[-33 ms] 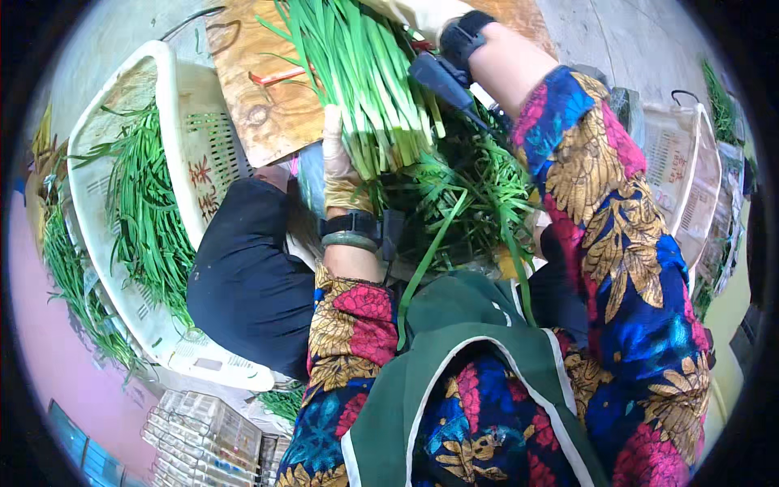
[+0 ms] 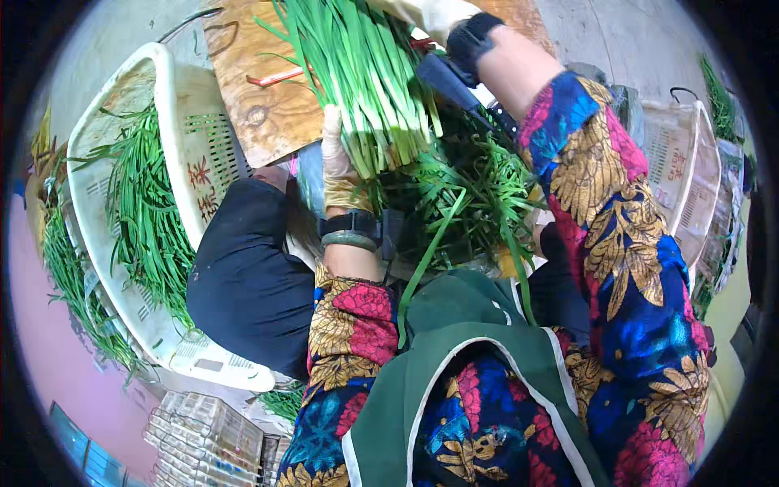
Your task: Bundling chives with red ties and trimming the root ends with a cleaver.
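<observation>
A thick bunch of long, flat green leaves with pale stems, like garlic chives, lies slantwise over a wooden board, its cut stem ends toward me. My left hand, in a pale glove, grips the bunch along its left side near the stem ends; its fingers are hidden beneath. At the top edge, my right hand, also gloved, reaches across the far part of the bunch, its fingers out of sight. A red strip lies on the board beside the leaves.
Loose green leaves are heaped below the bunch, between my knees. On the left stands a white plastic basket with more greens. Another pale basket is at the right. Stacked crates stand at the lower left.
My right hand and forearm have shifted slightly to the right. The bunch and my left hand have hardly moved.
</observation>
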The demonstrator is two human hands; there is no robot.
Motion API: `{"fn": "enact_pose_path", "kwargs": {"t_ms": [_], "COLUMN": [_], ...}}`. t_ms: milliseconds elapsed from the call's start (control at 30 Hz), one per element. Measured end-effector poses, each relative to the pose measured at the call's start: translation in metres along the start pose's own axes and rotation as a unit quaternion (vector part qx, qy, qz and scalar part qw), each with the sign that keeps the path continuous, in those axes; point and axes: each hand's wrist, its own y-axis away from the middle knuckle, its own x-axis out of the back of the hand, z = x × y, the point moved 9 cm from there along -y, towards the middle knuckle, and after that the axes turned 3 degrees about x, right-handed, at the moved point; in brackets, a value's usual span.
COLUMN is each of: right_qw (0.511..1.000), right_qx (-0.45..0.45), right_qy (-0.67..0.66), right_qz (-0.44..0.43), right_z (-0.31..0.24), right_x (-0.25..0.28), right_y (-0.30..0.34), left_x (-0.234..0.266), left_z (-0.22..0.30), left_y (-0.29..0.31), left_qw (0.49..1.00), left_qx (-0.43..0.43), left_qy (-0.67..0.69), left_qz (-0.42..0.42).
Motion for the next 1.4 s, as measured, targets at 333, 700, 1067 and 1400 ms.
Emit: {"fn": "enact_pose_path", "kwargs": {"t_ms": [333,700,1067,1400], "right_qw": [0.988,0.988,0.954,0.986], "right_qx": [-0.124,-0.111,-0.087,0.101], "right_qy": [0.086,-0.109,-0.281,-0.114], "right_qz": [-0.043,-0.02,-0.058,-0.066], "right_z": [0.106,0.091,0.116,0.041], "right_x": [0.03,0.004,0.008,-0.014], "right_y": [0.165,0.177,0.171,0.174], "left_x": [-0.001,-0.001,-0.016,-0.012], "left_z": [0.0,-0.001,0.005,-0.017], "left_y": [-0.009,-0.017,0.004,-0.013], "left_qw": [0.999,0.98,0.982,0.99], "left_qx": [0.008,0.068,0.029,0.066], "left_qy": [-0.043,-0.186,-0.151,-0.123], "left_qz": [0.033,-0.004,0.112,-0.004]}}
